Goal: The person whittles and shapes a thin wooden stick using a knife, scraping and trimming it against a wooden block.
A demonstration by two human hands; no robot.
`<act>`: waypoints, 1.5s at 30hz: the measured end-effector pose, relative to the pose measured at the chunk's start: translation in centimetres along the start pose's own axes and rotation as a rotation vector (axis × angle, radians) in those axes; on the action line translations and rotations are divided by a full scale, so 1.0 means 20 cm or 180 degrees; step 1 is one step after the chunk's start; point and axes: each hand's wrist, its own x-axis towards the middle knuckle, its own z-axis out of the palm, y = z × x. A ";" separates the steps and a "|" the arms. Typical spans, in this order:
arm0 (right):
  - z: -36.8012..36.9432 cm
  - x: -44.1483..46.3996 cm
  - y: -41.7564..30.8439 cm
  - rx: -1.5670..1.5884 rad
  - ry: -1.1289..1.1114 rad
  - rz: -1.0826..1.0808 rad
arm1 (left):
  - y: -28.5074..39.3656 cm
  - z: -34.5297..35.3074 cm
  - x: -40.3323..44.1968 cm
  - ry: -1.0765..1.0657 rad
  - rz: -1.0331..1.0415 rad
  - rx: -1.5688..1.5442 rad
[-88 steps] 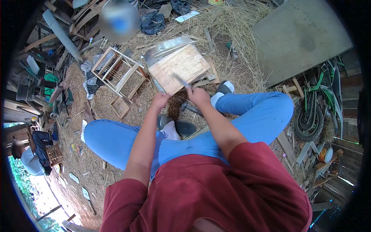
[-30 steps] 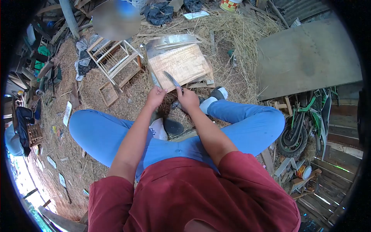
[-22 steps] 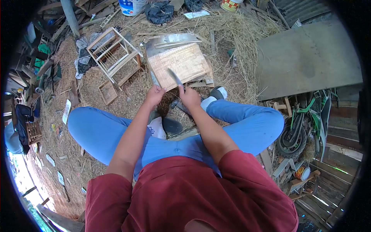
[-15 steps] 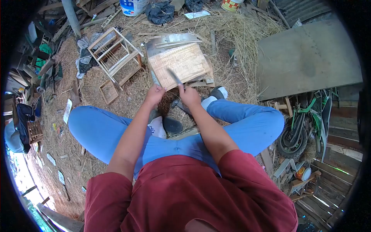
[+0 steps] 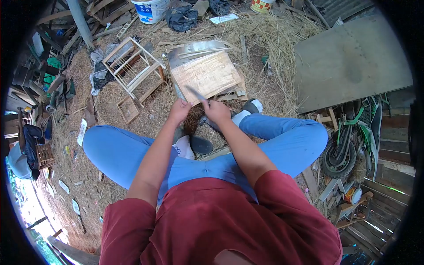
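A pale wooden board (image 5: 206, 76) lies in front of my crossed legs, its near corner tilted toward me. My left hand (image 5: 179, 111) is closed at that corner, thumb and fingers gripping the edge. In my right hand (image 5: 217, 111) is a knife (image 5: 194, 92), its handle wrapped by the fingers. The grey blade points away and to the left, lying over the near part of the board. Whether its edge touches the wood I cannot tell. Thin wooden strips (image 5: 203, 53) rest behind the board.
To the left stands a small wooden frame (image 5: 134, 73), with a little open wooden box (image 5: 128, 110) beside it. A large flat sheet (image 5: 353, 66) lies at right, above a green motorbike (image 5: 349, 141). Straw covers the ground. Buckets (image 5: 150, 11) and black plastic bags (image 5: 182, 18) are at the back.
The knife has come slightly nearer to me and to the left, its blade tilting more sideways. My left hand keeps its place at the board's corner. The whole view has shifted slightly.
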 end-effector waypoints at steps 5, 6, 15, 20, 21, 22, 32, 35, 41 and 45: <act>-0.02 0.07 0.13 -0.0092 0.0221 0.0224 | -0.05 0.00 0.04 0.0102 0.0185 0.0513; -0.02 0.06 0.11 -0.0074 0.0228 0.0227 | -0.04 -0.01 0.03 0.0099 0.0194 0.0529; -0.09 0.11 0.21 0.0177 0.0269 0.0307 | 0.03 -0.03 -0.01 0.0013 0.0083 0.0433; -0.06 0.20 0.34 0.0879 0.0832 0.1047 | -0.01 -0.04 0.03 -0.0179 0.0145 0.0327; -0.08 0.21 0.36 0.0582 0.0635 0.1103 | -0.02 -0.06 0.04 -0.0184 0.0157 0.0341; -0.08 0.21 0.37 0.0590 0.0641 0.1111 | -0.04 -0.08 0.04 -0.0211 0.0162 0.0413; 0.04 0.19 0.28 0.1154 0.0954 0.0371 | 0.11 -0.27 0.04 -0.0459 -0.0241 0.0406; 0.04 0.14 0.22 0.1081 0.0790 0.0167 | 0.16 -0.32 0.04 -0.0432 -0.0192 0.0810; 0.06 0.13 0.19 0.0853 0.0815 0.0043 | 0.17 -0.34 0.06 -0.0486 0.0213 0.1752; 0.04 0.14 0.17 0.0848 0.0845 0.0127 | 0.21 -0.28 0.05 -0.0207 0.0607 0.2339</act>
